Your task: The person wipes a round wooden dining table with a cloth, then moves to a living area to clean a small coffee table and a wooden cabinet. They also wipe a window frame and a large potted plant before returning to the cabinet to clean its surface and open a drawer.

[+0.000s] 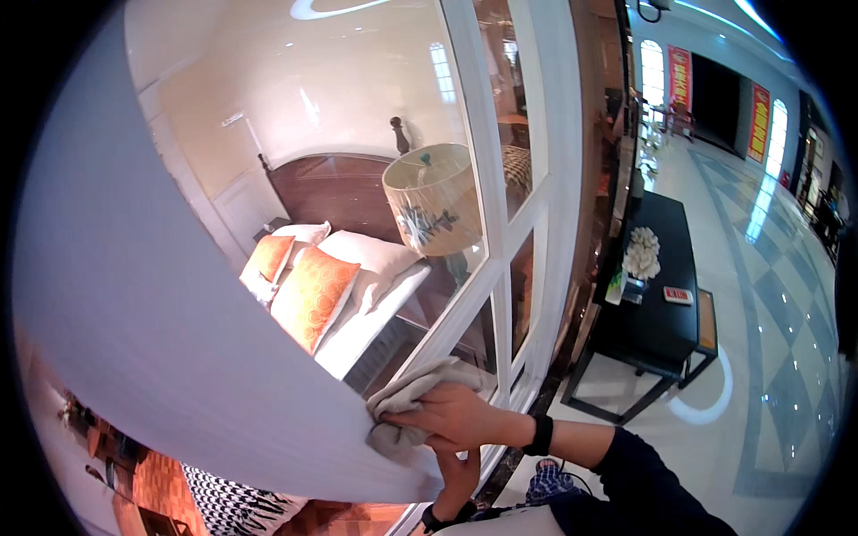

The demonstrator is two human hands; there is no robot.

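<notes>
My right hand (452, 415), wearing a black wristband, presses a crumpled grey-beige cloth (419, 392) against the edge of a large smooth white panel (201, 321). The cloth bunches around the fingers and spills over the edge. Just below, my left hand (459, 479) reaches up beside the panel's lower edge, close under the right wrist. Its fingertips are partly hidden behind the right hand, so I cannot tell what they touch. Beside the cloth runs a white window frame (499, 268) with glass panes.
Behind the glass stand a bed with orange cushions (315, 295) and a table lamp (436, 208). To the right, a black table (650, 328) carries white flowers (642, 253) and a small box (678, 295). A houndstooth throw (234, 499) lies at lower left.
</notes>
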